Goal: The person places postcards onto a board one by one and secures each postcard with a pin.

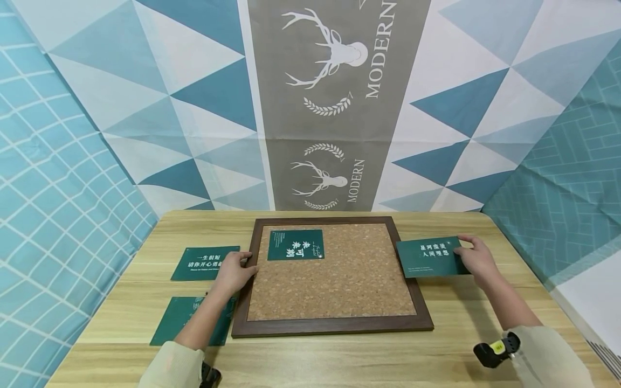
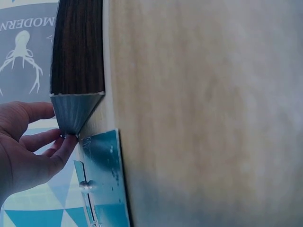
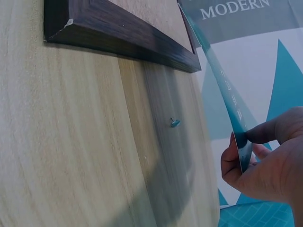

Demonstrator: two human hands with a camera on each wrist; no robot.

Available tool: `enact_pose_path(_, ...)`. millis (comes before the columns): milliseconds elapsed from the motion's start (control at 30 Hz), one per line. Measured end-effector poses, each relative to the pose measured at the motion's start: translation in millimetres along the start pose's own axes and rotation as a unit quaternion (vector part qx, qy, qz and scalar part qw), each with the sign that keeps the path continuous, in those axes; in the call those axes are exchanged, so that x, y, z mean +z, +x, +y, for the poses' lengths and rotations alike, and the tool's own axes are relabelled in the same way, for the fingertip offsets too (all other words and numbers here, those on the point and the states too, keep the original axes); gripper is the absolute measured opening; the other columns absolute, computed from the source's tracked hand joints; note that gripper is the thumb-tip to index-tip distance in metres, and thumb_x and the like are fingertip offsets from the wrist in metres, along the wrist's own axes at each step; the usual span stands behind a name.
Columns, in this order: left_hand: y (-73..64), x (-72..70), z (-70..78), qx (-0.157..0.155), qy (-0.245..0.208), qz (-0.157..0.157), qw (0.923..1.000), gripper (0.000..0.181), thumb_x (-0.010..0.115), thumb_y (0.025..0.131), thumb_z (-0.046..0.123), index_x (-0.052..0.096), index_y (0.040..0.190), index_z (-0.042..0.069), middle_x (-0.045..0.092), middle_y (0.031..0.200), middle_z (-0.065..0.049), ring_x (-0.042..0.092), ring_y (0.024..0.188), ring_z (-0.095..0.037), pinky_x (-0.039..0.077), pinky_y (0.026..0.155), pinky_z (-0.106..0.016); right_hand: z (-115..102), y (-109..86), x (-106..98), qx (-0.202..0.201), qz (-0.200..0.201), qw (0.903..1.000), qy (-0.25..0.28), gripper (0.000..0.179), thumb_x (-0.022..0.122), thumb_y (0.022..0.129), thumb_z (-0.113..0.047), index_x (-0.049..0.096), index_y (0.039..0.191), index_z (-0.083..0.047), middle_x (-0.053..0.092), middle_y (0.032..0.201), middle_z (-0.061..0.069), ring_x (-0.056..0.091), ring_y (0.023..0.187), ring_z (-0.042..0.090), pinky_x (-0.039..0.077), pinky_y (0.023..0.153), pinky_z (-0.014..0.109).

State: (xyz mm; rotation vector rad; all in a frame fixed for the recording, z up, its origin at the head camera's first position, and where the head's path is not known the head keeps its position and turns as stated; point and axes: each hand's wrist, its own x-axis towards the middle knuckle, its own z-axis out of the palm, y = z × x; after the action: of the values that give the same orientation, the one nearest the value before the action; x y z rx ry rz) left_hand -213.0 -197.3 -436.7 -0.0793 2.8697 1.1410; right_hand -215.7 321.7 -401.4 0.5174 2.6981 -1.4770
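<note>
A cork board [image 1: 339,291] with a dark brown wooden frame lies on the table. My left hand [image 1: 234,274] grips the frame's left side, thumb and fingertips at its edge in the left wrist view. My right hand [image 1: 477,261] pinches the right end of a green card [image 1: 429,257] with white lettering. That card is raised, its left end overlapping the board's right frame in the head view. Another green card [image 1: 296,245] lies sideways on the cork at upper left, with a small pale dot at one corner.
Left of the board lie two more green cards, an upper one [image 1: 194,265] and a lower one [image 1: 174,319] partly hidden by my left forearm. On the wooden table [image 1: 339,358], a small push pin [image 3: 175,123] shows in the right wrist view. A patterned cloth backdrop stands behind.
</note>
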Motion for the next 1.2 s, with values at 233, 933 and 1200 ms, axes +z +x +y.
enact_pose_path(233, -0.8, -0.9, 0.5, 0.001, -0.001, 0.000, 1.0000, 0.048, 0.061, 0.090, 0.012, 0.048, 0.131, -0.008, 0.038, 0.134, -0.031, 0.050, 0.115, -0.043, 0.051, 0.084, -0.048, -5, 1.1, 5, -0.001, 0.006, 1.0000, -0.007, 0.054, 0.037, 0.096, -0.011, 0.021, 0.146, 0.005, 0.024, 0.141, 0.035, 0.037, 0.113, 0.041, 0.038, 0.091, 0.050)
enact_pose_path(933, -1.5, -1.0, 1.7, 0.000, -0.003, 0.002, 1.0000, 0.048, 0.061, 0.090, 0.013, 0.048, 0.131, -0.008, 0.040, 0.134, -0.031, 0.050, 0.115, -0.042, 0.050, 0.085, -0.049, -13, 6.3, 16, -0.009, 0.014, 0.9998, 0.004, 0.053, 0.034, 0.097, -0.010, 0.020, 0.147, 0.003, 0.027, 0.138, 0.034, 0.041, 0.111, 0.040, 0.043, 0.087, 0.048)
enact_pose_path(1200, -1.9, -0.4, -0.6, 0.004, -0.010, -0.006, 0.9999, 0.049, 0.060, 0.091, 0.012, 0.046, 0.133, -0.008, 0.038, 0.136, -0.030, 0.048, 0.117, -0.044, 0.050, 0.085, -0.048, -16, 6.5, 19, -0.026, -0.004, 0.9996, 0.010, 0.053, 0.032, 0.098, -0.010, 0.017, 0.147, 0.003, 0.024, 0.140, 0.034, 0.039, 0.114, 0.041, 0.040, 0.088, 0.049)
